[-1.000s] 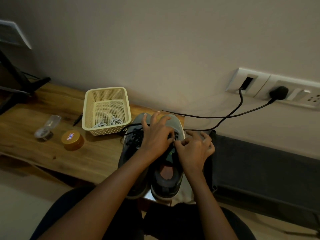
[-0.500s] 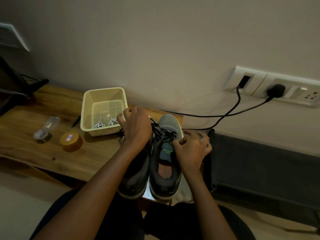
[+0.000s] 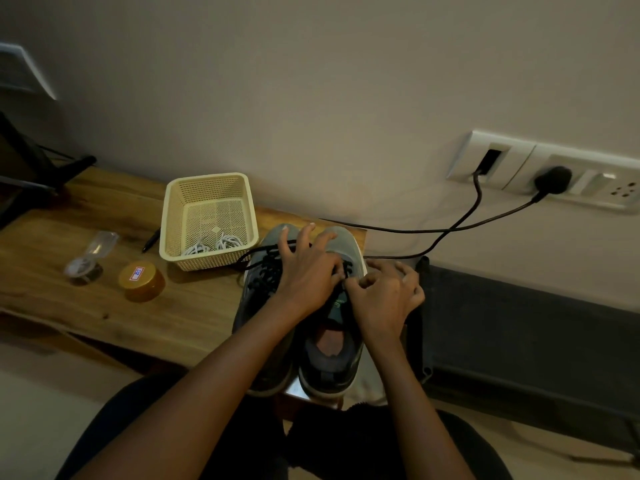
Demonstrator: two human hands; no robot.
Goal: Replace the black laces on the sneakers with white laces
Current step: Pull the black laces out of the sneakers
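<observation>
The surface [image 3: 104,306] is wood with a plain grain and a dull satin finish. The basket [image 3: 173,216] is cream plastic, pierced all over like mesh and matt. The white laces [image 3: 211,244] look like woven cord, as do the black laces [image 3: 263,275]. The sneakers [image 3: 329,368] have grey cloth uppers and pale, smooth soles. The gold jar lid [image 3: 142,280] is glossy; the wall socket [image 3: 502,164] — smooth white plastic.
</observation>
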